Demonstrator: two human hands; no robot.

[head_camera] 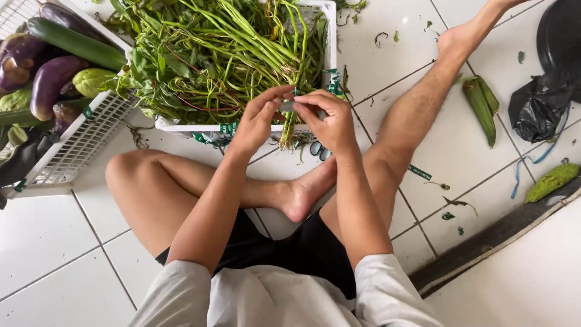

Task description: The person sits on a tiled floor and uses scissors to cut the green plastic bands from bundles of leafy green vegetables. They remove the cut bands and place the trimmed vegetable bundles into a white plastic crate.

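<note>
I sit on a white tiled floor with my legs bent. My left hand point(259, 121) and my right hand point(327, 118) meet at the front rim of a white plastic crate point(181, 126). Between the fingertips of both hands is a bunch of long green stems point(295, 103) with a strip of green tape point(295, 92) at it. The stem ends hang down over the crate's rim. The crate is heaped with leafy greens point(206, 48).
A second white crate point(78, 142) at the left holds purple eggplants point(51, 79), a cucumber point(78, 43) and pale green squash. Two ridged gourds point(481, 103) lie on the tiles at right, another gourd point(552, 180) further right, beside a black plastic bag point(535, 106). Bits of green tape and leaf litter the floor.
</note>
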